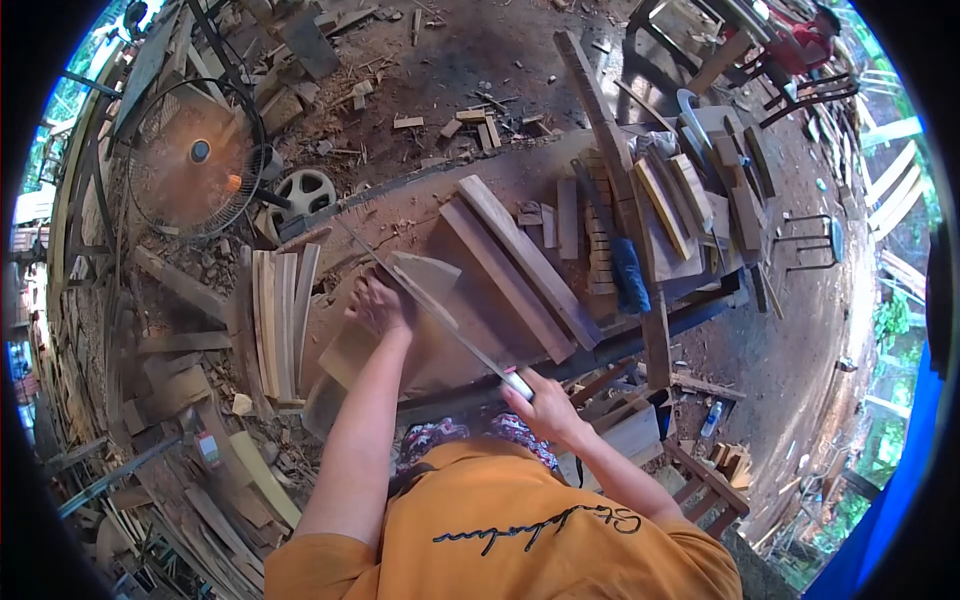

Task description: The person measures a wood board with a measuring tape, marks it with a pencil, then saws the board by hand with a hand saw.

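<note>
My right hand (545,405) is wrapped round the pale handle (517,383) of a long, narrow-bladed tool (465,345), which looks like a saw seen edge-on. Its blade runs diagonally up and left across the bench, passing close by my left hand (380,305). The fingers of that hand are bent over a flat piece of wood, gripping it near the blade; their tips are partly hidden. A pale, pointed wooden piece (432,272) lies on the blade's other side. Two long wooden beams (520,265) rest side by side to the right.
The workbench (410,215) carries stacked wooden pieces (690,190) and a blue-wrapped tool (628,275) at right. A fan (198,150) stands at the upper left. Upright slats (275,320) sit left of the bench. A person in red (800,48) is at the far right.
</note>
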A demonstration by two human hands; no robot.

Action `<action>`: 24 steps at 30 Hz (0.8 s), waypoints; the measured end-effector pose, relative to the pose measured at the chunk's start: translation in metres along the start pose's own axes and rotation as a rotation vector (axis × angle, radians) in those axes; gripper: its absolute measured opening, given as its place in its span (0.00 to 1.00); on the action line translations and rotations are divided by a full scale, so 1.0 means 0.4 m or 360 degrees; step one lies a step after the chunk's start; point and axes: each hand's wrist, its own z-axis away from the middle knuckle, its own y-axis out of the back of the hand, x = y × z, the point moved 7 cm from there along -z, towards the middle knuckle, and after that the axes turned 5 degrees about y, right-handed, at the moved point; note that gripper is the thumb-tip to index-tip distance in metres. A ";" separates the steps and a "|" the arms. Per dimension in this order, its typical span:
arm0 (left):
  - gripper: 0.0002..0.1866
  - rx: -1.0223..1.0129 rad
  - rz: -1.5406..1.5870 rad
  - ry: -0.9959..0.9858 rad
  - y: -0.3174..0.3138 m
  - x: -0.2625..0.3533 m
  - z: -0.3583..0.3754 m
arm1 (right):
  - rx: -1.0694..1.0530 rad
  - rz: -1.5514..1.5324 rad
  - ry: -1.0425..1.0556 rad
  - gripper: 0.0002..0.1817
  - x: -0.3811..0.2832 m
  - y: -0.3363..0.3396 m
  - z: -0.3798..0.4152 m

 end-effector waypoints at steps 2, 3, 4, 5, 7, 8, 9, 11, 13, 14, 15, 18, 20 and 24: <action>0.16 0.0011 0.0032 0.0024 -0.173 -0.093 0.000 | 0.0019 -0.0006 0.0085 0.26 -0.025 -0.041 -0.111; 0.16 0.0117 0.0108 -0.0095 -0.279 -0.121 0.008 | 0.0062 0.0065 0.0125 0.26 -0.041 -0.059 -0.164; 0.16 0.0222 0.0176 -0.0221 -0.384 -0.131 -0.038 | 0.0107 0.0128 0.0161 0.26 -0.052 -0.067 -0.186; 0.16 0.0230 0.0171 -0.0239 -0.248 -0.091 -0.008 | 0.0119 0.0111 0.0163 0.26 -0.055 -0.064 -0.177; 0.16 -0.0200 0.0069 0.0140 0.006 -0.005 -0.013 | 0.0042 0.0118 0.0063 0.26 -0.044 -0.047 -0.126; 0.16 -0.0211 0.0074 0.0141 -0.006 -0.003 -0.012 | 0.0041 0.0126 0.0054 0.26 -0.034 -0.026 -0.081; 0.16 -0.0113 0.0041 0.0119 -0.016 -0.010 -0.010 | 0.0043 0.0044 0.0026 0.26 -0.017 -0.004 -0.020; 0.16 -0.0028 0.0000 0.0099 -0.065 -0.031 -0.017 | 0.0004 -0.0065 -0.0022 0.26 0.013 0.025 0.023; 0.16 -0.0041 -0.0013 0.0014 -0.156 -0.067 -0.015 | -0.0013 -0.0059 -0.0003 0.25 0.018 0.019 0.008; 0.16 -0.0036 -0.0012 0.0006 -0.240 -0.096 -0.014 | -0.0016 -0.0072 0.0023 0.27 0.006 0.010 -0.035; 0.16 0.0204 0.0360 -0.0046 -0.310 -0.131 -0.008 | 0.0013 -0.0026 0.0073 0.28 -0.011 -0.011 -0.095; 0.16 0.0357 0.0598 -0.0097 -0.305 -0.150 -0.025 | 0.0084 0.0023 0.0168 0.29 -0.039 -0.056 -0.182; 0.16 0.0234 0.0470 -0.0106 -0.244 -0.109 -0.029 | 0.0135 0.0029 0.0171 0.30 -0.044 -0.051 -0.168; 0.18 -0.0171 0.0000 0.0093 -0.026 -0.017 -0.014 | -0.0001 -0.0040 0.0040 0.29 0.028 0.015 -0.009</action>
